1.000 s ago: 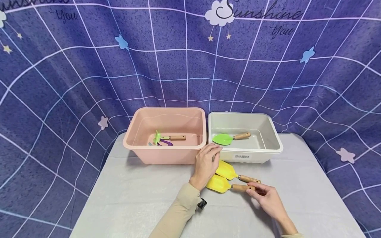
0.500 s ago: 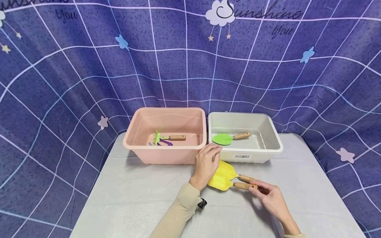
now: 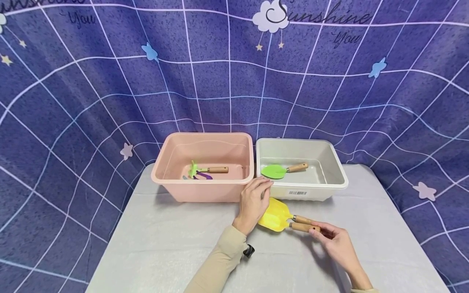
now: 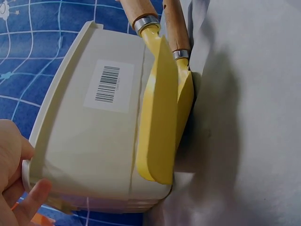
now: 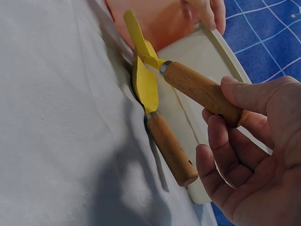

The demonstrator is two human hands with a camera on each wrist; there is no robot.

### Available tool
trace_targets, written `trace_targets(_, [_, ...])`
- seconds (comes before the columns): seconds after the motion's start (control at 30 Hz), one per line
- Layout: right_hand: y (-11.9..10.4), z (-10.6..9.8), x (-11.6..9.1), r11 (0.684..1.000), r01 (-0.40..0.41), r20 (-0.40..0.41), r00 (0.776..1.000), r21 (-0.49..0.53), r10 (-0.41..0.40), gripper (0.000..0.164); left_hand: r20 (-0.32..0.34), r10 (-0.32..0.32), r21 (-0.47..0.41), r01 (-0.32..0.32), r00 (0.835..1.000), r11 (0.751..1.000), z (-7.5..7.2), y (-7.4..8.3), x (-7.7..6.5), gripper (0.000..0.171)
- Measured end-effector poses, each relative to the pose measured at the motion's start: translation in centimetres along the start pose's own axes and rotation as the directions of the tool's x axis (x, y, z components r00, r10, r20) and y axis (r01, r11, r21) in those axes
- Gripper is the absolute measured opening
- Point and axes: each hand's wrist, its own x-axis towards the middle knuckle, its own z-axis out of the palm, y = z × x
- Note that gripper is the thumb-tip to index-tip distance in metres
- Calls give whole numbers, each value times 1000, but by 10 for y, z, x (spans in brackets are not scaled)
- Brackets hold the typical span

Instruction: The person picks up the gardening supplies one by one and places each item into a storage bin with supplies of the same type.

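Holding one yellow trowel above another

The right hand point(image 3: 337, 242) pinches the wooden handle of the raised trowel point(image 5: 186, 80) near its end, between thumb and fingers, in front of the grey bin point(image 3: 318, 193). Its long axis runs chiefly side to side: blade to the left, handle to the right and slightly nearer the person. The second yellow trowel point(image 5: 157, 125) lies on the table, likewise blade leftward. The left hand point(image 3: 253, 201) grips the grey bin's near left rim corner, beside the pink bin point(image 3: 205, 191).

A pale, creased cover dresses the table point(image 3: 165, 244); a blue-violet gridded cloth point(image 3: 205, 81) hangs behind. A green trowel point(image 3: 274, 171) lies in the grey bin, a green fork point(image 3: 218, 169) in the pink.

Compared with one second earlier, the raised trowel is shifted rightward and toward the bins, its blade overlapping the other's more in the head view; the left hand is unmoved.
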Motion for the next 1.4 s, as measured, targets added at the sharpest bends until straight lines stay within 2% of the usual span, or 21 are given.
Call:
trace_targets(0.83, [-11,-11,1,1000,5,-27,1000,-19,-6,28,27,-20,-18,21,999,1000,1,-1,0,18])
trace_targets(1.13, [-15,-17,7,997,59,-17,998,-52,-60,28,-4,-5,-14,5,1000,1000,1,-2,-1,18])
trace_targets(1.4, [-15,-21,9,995,80,-30,996,-54,-81,29,12,0,-11,0,1000,1000,0,-1,0,18])
